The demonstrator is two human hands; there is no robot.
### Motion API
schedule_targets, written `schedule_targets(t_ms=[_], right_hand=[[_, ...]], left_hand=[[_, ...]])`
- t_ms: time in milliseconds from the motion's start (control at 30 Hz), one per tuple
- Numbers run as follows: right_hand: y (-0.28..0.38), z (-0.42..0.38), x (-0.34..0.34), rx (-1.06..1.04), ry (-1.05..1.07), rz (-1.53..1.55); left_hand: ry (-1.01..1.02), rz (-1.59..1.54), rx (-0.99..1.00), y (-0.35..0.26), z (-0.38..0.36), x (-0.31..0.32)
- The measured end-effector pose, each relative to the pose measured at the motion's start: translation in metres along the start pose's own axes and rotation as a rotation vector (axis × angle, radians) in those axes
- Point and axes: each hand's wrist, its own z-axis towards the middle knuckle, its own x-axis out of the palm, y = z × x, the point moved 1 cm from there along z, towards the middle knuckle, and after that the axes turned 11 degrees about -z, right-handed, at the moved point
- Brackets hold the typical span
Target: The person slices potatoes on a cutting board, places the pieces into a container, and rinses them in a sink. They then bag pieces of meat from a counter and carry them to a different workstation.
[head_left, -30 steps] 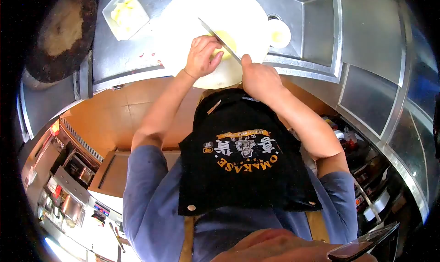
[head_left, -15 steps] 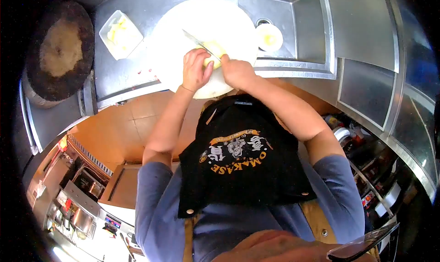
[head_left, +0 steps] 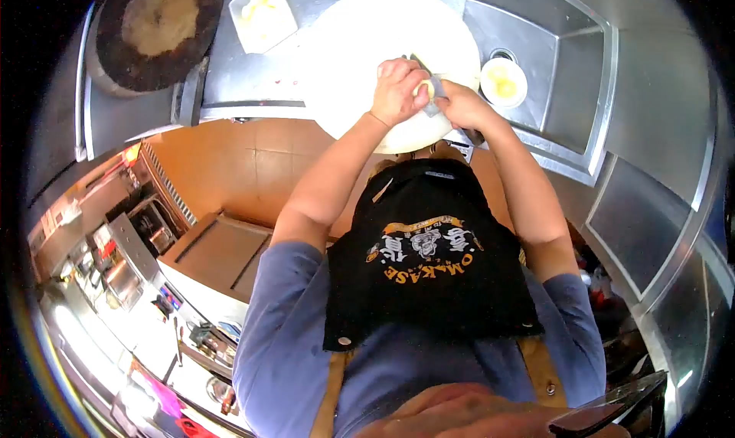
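On a round white cutting board point(head_left: 375, 24) both hands are close together near the front right edge. My left hand point(head_left: 396, 93) has its fingers closed around a pale yellow piece of food point(head_left: 423, 89), mostly covered by the fingers and thumb. My right hand point(head_left: 465, 106) is wrapped around a knife point(head_left: 435, 93). Its blade lies against the yellow piece beside my left thumb, and the dark handle end shows below my right hand. The exact kind of food cannot be made out.
A clear square container point(head_left: 262, 18) with yellow pieces stands left of the board. To the right, a white bowl point(head_left: 504, 83) with yellow contents sits in the steel sink point(head_left: 528, 55). A dark-rimmed round block point(head_left: 157, 24) is at the far left.
The view has shifted, so the scene sits further right and higher. The knife has turned from pointing far left across the yellow food to lying close between my hands, its blade angled differently.
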Motion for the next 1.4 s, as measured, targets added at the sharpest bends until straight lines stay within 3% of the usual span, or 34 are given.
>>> schedule_targets(t_ms=[33, 100, 233, 433, 500, 533, 667, 733, 767, 867, 1033, 1133, 1400], right_hand=[[-0.005, 0.002, 0.005, -0.013, 0.008, -0.01], [-0.016, 0.003, 0.02, -0.048, -0.141, -0.322], [0.021, -0.013, 0.011, 0.085, -0.001, -0.451], [0.051, -0.016, -0.033, 0.006, -0.055, -0.639], [0.055, -0.013, -0.047, 0.018, -0.054, -0.757], [0.057, -0.014, -0.053, 0.018, -0.064, -0.779], [0.056, -0.029, -0.044, 0.058, -0.092, -0.694], [0.045, -0.04, -0.023, 0.049, -0.208, -0.599], [0.042, -0.044, -0.011, 0.048, -0.199, -0.603], [0.043, -0.064, 0.015, 0.054, -0.304, -0.52], [0.061, -0.071, 0.025, 0.101, -0.263, -0.566], [0.06, -0.066, 0.028, -0.022, -0.358, -0.585], [0.077, -0.058, 0.021, 0.157, -0.107, -0.544]], left_hand=[[0.021, -0.016, -0.018, -0.001, 0.0, 0.001], [0.036, -0.029, -0.026, -0.004, -0.006, -0.001], [-0.021, -0.019, -0.018, -0.01, -0.023, -0.001], [-0.044, -0.017, -0.023, -0.015, -0.028, -0.002], [0.194, 0.029, 0.0, -0.016, -0.023, 0.006], [0.139, 0.029, -0.031, -0.015, -0.021, 0.005], [0.075, 0.028, -0.054, -0.02, -0.024, -0.006], [-0.18, -0.113, -0.181, -0.019, -0.035, -0.02], [-0.184, -0.114, -0.19, -0.016, -0.042, -0.03], [-0.154, -0.087, -0.25, -0.008, -0.057, -0.048], [0.001, -0.172, -0.035, -0.009, -0.034, -0.049], [0.077, -0.199, 0.002, -0.001, -0.03, -0.04], [0.095, -0.253, -0.01, 0.006, -0.032, -0.035]])
